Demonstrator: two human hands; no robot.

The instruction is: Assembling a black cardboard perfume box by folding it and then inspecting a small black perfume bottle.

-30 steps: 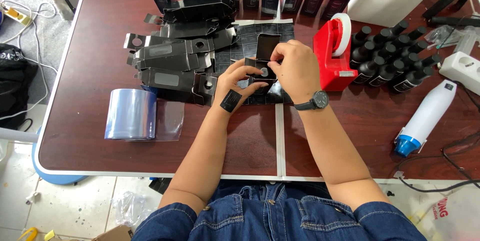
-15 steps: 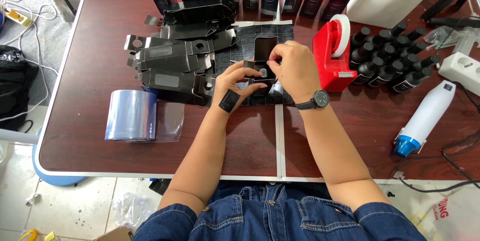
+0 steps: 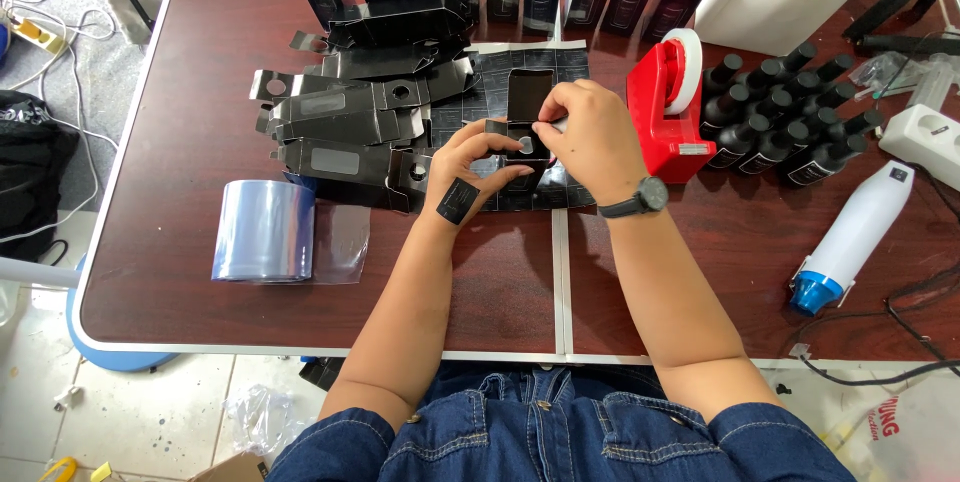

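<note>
From the head camera, the left hand [image 3: 478, 164] and the right hand [image 3: 590, 137] both pinch 1 small black box [image 3: 527, 112] just above the middle of the brown table [image 3: 200, 62], its top flap open. I think the box is being folded into shape right now, so next the fingers need to tuck the flap in gently. A pile of flat black boxes [image 3: 350, 117] lies to the left and a red tape holder [image 3: 665, 107] stands just right.
</note>
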